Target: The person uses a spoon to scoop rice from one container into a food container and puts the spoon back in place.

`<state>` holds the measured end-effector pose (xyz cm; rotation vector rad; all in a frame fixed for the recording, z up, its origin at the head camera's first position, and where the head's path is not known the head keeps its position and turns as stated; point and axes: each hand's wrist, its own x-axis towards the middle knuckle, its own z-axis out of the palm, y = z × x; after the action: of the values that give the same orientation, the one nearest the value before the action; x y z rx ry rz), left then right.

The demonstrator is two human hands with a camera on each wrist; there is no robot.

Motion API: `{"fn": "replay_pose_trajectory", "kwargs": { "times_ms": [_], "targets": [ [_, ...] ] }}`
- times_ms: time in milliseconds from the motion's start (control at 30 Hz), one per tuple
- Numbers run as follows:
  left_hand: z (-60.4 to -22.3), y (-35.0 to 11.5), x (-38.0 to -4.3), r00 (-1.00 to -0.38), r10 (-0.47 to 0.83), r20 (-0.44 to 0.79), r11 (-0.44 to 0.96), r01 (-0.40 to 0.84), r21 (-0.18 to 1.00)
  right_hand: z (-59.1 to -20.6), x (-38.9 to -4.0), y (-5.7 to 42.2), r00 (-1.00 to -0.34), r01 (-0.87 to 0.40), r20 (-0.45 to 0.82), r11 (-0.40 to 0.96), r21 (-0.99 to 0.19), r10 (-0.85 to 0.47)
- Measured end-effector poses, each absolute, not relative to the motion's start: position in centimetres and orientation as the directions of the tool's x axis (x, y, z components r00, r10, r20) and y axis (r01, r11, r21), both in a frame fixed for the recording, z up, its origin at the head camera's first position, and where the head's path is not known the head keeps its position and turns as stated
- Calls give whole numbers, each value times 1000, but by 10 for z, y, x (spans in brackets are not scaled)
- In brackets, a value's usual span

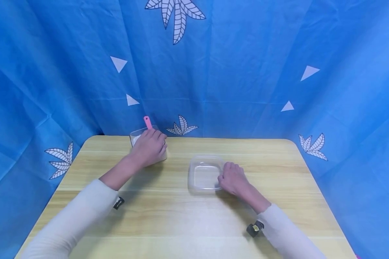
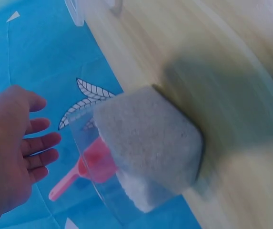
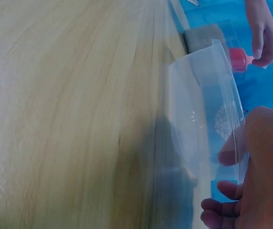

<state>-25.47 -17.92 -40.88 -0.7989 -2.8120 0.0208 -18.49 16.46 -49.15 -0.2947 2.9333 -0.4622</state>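
A pink scoop [image 1: 147, 122] stands in a clear square tub [image 2: 108, 200] at the back left, its bowl inside and its handle above the rim. White, grainy-looking contents [image 2: 148, 138] fill much of this tub. Over its top reaches my left hand [image 1: 150, 145], close to the scoop's handle; in the left wrist view its fingers are loosely bent around nothing. Right of the tub sits a see-through plastic box [image 1: 206, 175] with nothing inside. My right hand [image 1: 235, 178] grips this box at its right side, thumb and fingers at the rim.
Both containers stand on a light wooden table [image 1: 194, 219]. A blue patterned curtain [image 1: 240, 72] hangs right behind the table's back edge and along its sides. Small dark devices [image 1: 255, 228] are worn at the wrists.
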Motion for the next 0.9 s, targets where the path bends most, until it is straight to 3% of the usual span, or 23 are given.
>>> {"fn": "replay_pose_trajectory", "kwargs": {
  "times_ms": [700,900],
  "targets": [
    [-397,-206,-278,-707,672,220,733,592,-335,-497,-184,162,-975,-161,-91,925,-344,-203],
    [-394,-210,-287,-709,681,185,710,576,-405,-499,-184,163,-976,-164,-81,931,-325,-200]
  ]
}}
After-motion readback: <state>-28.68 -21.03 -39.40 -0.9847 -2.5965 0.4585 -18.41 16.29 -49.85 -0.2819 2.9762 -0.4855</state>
